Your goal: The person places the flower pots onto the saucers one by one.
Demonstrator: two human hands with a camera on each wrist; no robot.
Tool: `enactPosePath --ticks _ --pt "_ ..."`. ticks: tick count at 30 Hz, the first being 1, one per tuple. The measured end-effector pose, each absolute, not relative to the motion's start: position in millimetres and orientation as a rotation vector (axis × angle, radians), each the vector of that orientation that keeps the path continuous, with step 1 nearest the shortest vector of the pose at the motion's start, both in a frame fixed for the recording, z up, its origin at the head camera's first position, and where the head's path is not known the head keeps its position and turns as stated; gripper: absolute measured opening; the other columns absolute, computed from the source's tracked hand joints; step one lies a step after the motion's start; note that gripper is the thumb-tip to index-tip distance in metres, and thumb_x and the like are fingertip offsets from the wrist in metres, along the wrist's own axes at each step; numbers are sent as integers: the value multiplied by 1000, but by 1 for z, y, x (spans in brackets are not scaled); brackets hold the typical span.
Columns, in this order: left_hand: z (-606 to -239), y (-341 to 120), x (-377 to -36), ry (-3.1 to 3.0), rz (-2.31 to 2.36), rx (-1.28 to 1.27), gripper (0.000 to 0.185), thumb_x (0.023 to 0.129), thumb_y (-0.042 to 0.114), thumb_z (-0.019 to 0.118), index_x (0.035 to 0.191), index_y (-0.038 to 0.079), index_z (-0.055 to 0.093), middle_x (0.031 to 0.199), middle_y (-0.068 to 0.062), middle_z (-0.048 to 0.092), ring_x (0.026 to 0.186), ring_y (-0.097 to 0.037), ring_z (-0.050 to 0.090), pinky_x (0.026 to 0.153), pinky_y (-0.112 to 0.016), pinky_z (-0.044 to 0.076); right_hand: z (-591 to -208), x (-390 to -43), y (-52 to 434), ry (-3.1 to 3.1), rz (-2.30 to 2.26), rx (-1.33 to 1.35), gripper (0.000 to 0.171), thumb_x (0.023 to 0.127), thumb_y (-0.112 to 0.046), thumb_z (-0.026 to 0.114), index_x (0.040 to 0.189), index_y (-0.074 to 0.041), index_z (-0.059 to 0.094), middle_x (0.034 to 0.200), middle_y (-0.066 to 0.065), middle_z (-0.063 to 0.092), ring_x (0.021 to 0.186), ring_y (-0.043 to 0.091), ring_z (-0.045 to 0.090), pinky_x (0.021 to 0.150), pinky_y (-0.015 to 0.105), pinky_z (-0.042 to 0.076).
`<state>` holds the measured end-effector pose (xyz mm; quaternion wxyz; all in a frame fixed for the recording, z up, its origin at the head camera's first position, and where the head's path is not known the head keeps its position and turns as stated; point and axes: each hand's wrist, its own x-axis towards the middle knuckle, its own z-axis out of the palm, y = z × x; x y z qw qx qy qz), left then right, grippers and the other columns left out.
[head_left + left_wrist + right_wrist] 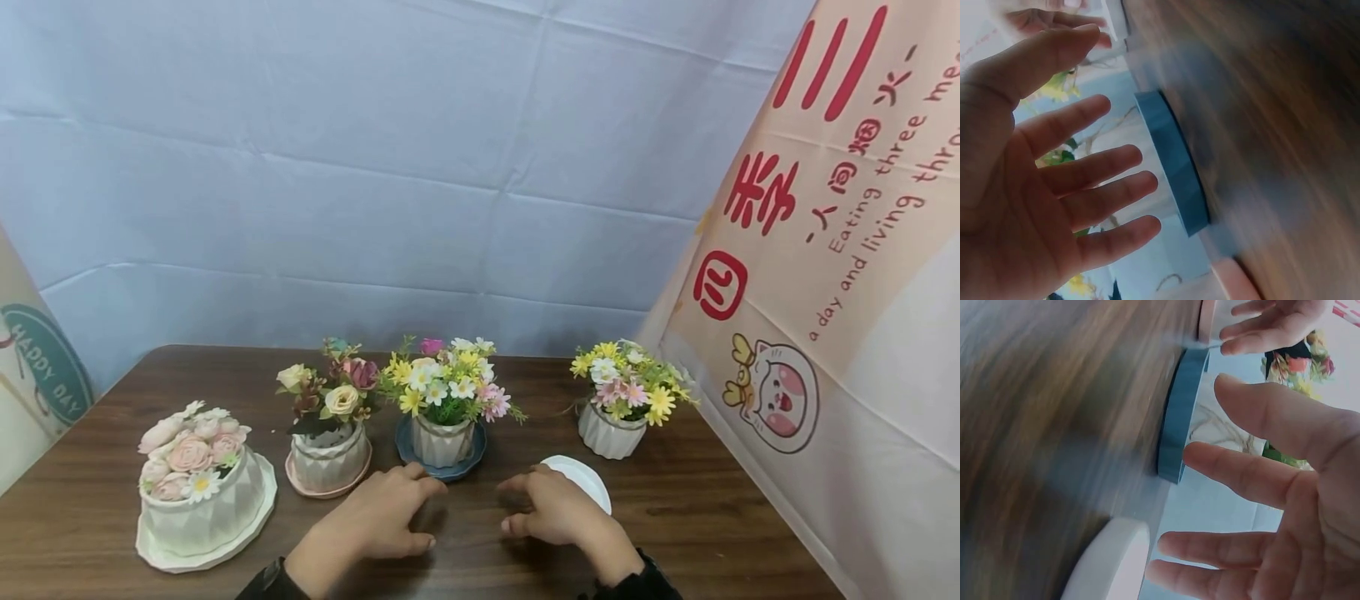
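Note:
My left hand (382,517) hovers over the table in front of the blue saucer (480,454), fingers spread and holding nothing. Opposite it, my right hand (558,508) is also empty, its fingers loosely extended beside a white saucer (588,479) that it partly covers in the head view. On the blue saucer stands a white ribbed pot (442,443) of yellow, white and pink daisies (450,379). The right wrist view shows the blue saucer (1179,419) past my fingertips and the white saucer (1113,562) lower down. Neither hand touches a pot.
Left of centre, a pot of cream and purple roses (330,454) sits on a pink saucer (311,490). A wide white pot of pink flowers (198,517) rests on a scalloped white plate (262,508) at far left. Behind the white saucer stands another daisy pot (611,433), directly on the table.

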<state>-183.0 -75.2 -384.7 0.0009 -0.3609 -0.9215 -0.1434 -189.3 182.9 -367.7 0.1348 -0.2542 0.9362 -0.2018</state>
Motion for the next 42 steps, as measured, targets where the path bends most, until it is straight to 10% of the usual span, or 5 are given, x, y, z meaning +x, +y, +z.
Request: enactPosePath --ticks 42 --pt "-391 -4 -193 -2852 -431 -1158 43 78 36 74 115 18 63 105 1 57 91 -13 57 74 -29 50 -366 -207 260 3023 -596 -181 55 79 -26 74 116 11 57 112 26 57 107 45 51 85 54 42"
